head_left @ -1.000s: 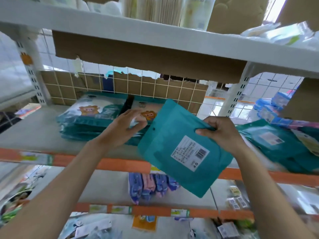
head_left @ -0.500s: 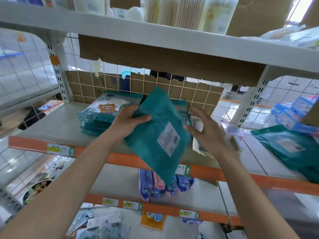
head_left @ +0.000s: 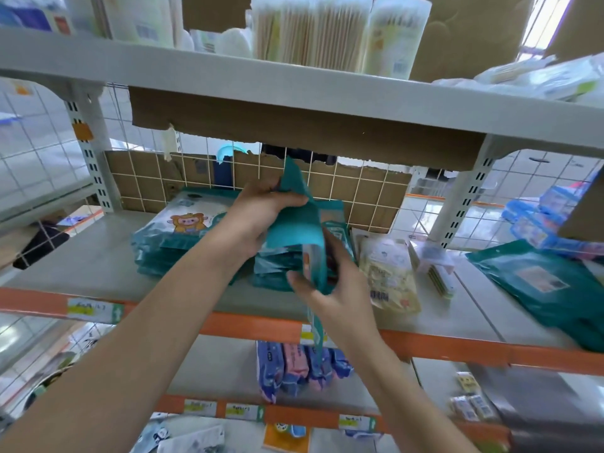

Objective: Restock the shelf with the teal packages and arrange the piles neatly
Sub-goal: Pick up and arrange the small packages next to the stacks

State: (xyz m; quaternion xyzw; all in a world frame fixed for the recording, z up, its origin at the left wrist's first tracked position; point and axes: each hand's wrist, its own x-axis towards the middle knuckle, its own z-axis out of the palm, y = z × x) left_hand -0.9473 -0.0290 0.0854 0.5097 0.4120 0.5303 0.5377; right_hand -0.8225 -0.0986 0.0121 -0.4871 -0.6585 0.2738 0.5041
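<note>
the flat teal plastic package [head_left: 295, 223] is held on edge just above the right-hand pile of teal packages [head_left: 277, 273] on the grey shelf with the orange front rail [head_left: 81, 269]. the left hand [head_left: 258, 217] clasps its upper end, fingers curled over it; the right hand [head_left: 333, 289] pinches its lower part between thumb and fingers. to do this well, i judge, turn it flat, bear picture up like the left-hand pile [head_left: 176, 237], and lower it square, edges matched, before either hand lets go. loose teal packages [head_left: 549, 282] lie further right.
</note>
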